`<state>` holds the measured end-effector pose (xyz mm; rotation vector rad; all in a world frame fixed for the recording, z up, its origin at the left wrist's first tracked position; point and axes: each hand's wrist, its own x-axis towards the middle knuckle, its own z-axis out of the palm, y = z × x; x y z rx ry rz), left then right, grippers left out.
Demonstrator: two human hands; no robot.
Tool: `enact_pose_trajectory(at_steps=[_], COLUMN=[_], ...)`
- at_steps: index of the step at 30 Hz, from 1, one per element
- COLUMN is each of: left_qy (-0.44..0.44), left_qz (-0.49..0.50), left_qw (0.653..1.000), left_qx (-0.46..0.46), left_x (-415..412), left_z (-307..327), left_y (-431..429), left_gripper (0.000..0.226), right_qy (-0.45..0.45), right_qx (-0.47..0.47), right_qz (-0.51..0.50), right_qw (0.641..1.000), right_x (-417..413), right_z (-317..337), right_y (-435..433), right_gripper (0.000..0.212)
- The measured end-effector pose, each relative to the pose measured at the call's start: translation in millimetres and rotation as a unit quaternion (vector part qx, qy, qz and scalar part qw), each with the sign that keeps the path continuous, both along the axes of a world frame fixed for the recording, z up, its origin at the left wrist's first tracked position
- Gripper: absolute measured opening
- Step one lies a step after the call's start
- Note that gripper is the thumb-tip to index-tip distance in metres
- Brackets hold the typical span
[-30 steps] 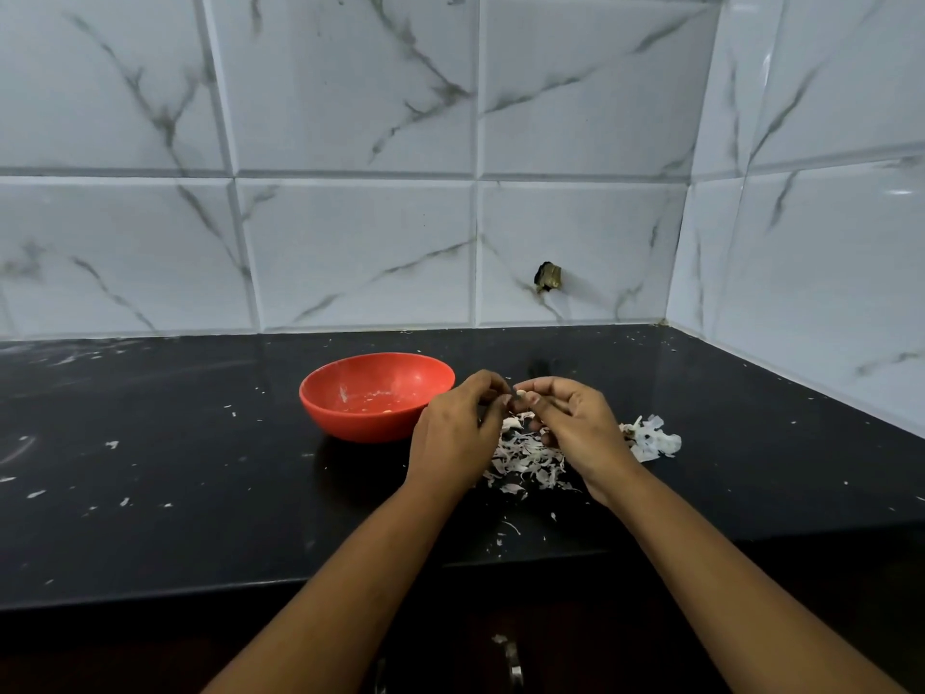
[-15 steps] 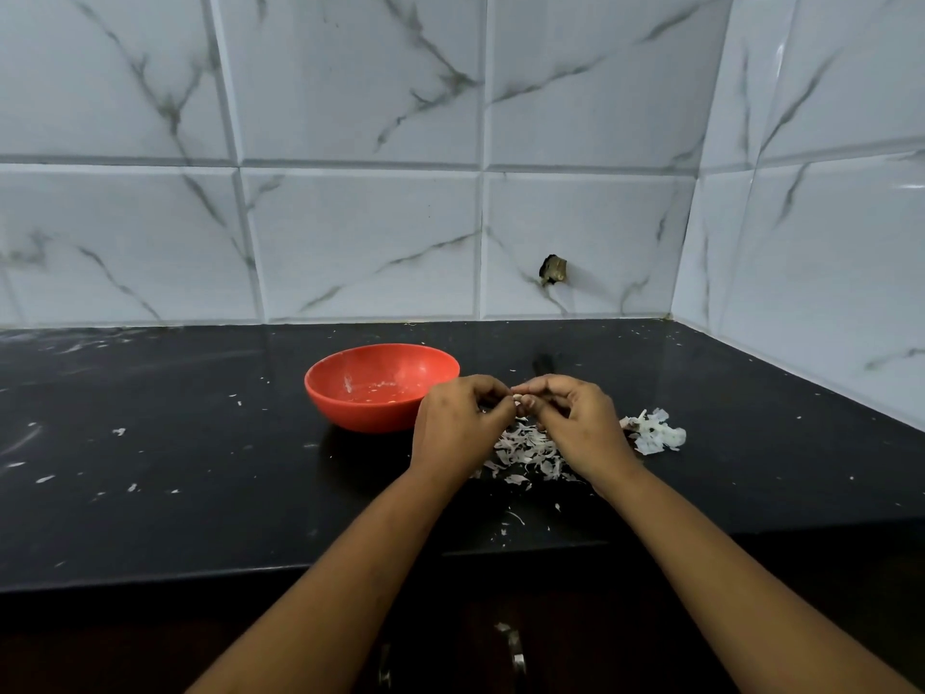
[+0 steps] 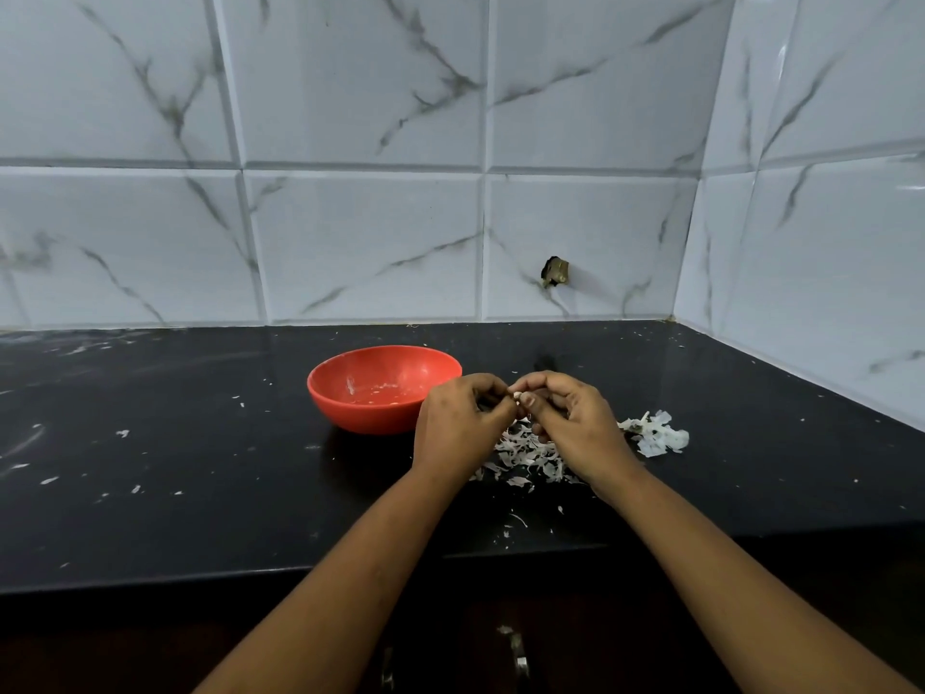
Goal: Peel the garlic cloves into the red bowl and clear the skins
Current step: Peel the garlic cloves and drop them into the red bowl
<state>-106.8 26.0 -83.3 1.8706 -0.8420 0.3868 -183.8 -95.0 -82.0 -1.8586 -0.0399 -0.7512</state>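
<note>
Black countertop point(image 3: 200, 518) with white marble-look tiles point(image 3: 360, 242) behind it and wrapping round the corner on the right. One tile has a small dark chipped spot point(image 3: 554, 272) in it.

Red bowl point(image 3: 383, 388) sits on the counter a bit left of centre. It has some pale bits in the bottom, too small to say if they're cloves or scraps.

Both hands are up together just right of the bowl. Left hand point(image 3: 460, 423) and right hand point(image 3: 575, 423) have their fingers curled in, fingertips meeting, pinching a little pale garlic clove point(image 3: 518, 397) between them. It's mostly hidden by the fingers, so I can't tell how much skin is on it.

Right under the hands is a messy pile of skins point(image 3: 525, 455) on the counter. A second, smaller clump of skins point(image 3: 655, 433) lies just past the right hand. Loose white flecks point(image 3: 122, 433) are scattered all over the left side of the counter, and a few more sit near the front edge.
</note>
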Motion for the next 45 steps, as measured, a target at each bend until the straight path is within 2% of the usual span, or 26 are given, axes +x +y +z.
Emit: enact_pose_trajectory(at_steps=[8, 15, 18, 25, 30, 36, 45], left_qy=[-0.036, 0.0, 0.0, 0.008, 0.006, -0.001, -0.033], left_qz=[-0.02, -0.03, -0.034, -0.046, -0.056, -0.069, -0.092], left_qw=[0.999, 0.999, 0.999, 0.998, 0.997, 0.993, 0.994], left_qx=[-0.01, -0.022, -0.008, 0.032, 0.051, 0.096, 0.051], left_x=[-4, 5, 5, 4, 1, 1, -2], left_z=[-1, -6, -6, -6, -4, -5, -1], left_y=[1, -3, -3, -1, 0, -1, 3], left_gripper=[0.002, 0.004, 0.006, 0.014, 0.027, 0.021, 0.018], right_qy=[-0.008, 0.001, 0.003, -0.001, 0.003, 0.013, 0.024], right_qx=[-0.021, -0.044, -0.053, -0.081, -0.083, -0.056, -0.041], right_qz=[-0.058, -0.07, -0.077, -0.079, -0.077, -0.05, -0.024], right_qw=[0.998, 0.997, 0.996, 0.994, 0.994, 0.997, 0.999], right_x=[4, 2, 2, 1, 1, 0, 0], right_z=[-3, -4, -4, -4, -4, -4, -5], right_y=[-6, -6, -6, -6, -6, -6, -8], right_gripper=[0.012, 0.017, 0.011, 0.012, 0.014, 0.02, 0.013])
